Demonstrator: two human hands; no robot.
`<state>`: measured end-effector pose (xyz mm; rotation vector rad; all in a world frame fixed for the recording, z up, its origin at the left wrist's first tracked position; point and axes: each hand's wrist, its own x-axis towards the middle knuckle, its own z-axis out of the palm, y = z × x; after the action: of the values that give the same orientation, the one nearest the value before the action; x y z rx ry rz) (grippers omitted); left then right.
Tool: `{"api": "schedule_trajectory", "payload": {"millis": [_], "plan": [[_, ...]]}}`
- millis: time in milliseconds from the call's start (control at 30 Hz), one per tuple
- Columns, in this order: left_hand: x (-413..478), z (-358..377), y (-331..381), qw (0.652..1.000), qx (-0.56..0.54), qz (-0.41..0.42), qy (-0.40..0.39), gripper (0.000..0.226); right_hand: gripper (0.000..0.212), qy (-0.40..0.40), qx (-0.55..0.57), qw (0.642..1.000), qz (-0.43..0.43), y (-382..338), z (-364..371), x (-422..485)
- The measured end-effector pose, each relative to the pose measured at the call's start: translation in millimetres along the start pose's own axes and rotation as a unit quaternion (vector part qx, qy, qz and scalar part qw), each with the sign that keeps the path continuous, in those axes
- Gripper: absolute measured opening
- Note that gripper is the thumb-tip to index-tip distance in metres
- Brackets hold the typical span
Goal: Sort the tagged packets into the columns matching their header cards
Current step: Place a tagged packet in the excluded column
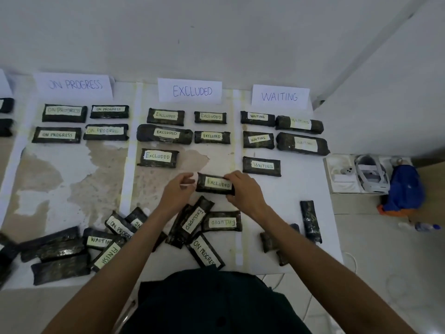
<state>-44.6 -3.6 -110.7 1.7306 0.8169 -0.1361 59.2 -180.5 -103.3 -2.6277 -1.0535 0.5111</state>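
Right now both hands close on one dark packet tagged EXCLUDED (215, 183): the right hand (243, 189) pinches its right end, thumb under and fingers over the top edge, while the left hand (178, 189) has its fingertips at the left end, though whether they truly grip or only steady it I cannot tell. The packet sits level, tag up, over the lower part of the middle column, below and to the right of the lowest placed EXCLUDED packet (157, 157); whether it rests on the sheet or hovers just above is unclear.

Under the EXCLUDED header card (189, 90) five packets already lie in rows, so this one would be the sixth, and the open slot beside the fifth looks like its likely home. Under the WAITING header card (280, 96) five packets lie placed, and under the ON PROGRESS header card (74, 85) four. A further column shows only at the far left edge, its header cut off.

Much is left, by my reckoning. The unsorted heap (154, 237) near the person's body holds packets reading EXCLUDED, ON PROGRESS, WAITING and FINISH, plus several lying tag-down or hidden, and a few more dark packets (310, 220) lie apart at the lower right. The job looks roughly half done.
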Motion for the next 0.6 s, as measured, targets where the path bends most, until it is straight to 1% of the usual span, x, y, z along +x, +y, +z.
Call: {"api": "schedule_trajectory", "payload": {"millis": [133,267,433,533,600], "plan": [[29.7,-14.2,7.2,1.000,0.021,-0.003,0.013,0.036,0.046,-0.004,-0.026,0.999,-0.028,2.4,-1.0,49.0],[46.2,-14.6,15.2,1.000,0.024,-0.005,0.004,0.039,0.048,-0.010,-0.037,0.999,-0.021,6.7,1.5,81.5],[51.3,-8.7,11.9,0.998,0.056,-0.005,-0.014,0.042,0.051,-0.048,-0.052,0.997,-0.017,11.9,7.2,95.0],[43.3,-4.4,2.5,0.996,0.085,0.002,-0.006,0.042,0.056,-0.054,-0.069,0.996,-0.026,13.3,6.5,95.2],[32.8,-1.5,-4.2,0.992,0.122,0.017,-0.004,0.043,0.061,-0.042,-0.071,0.996,-0.031,12.4,6.1,87.8]]}}
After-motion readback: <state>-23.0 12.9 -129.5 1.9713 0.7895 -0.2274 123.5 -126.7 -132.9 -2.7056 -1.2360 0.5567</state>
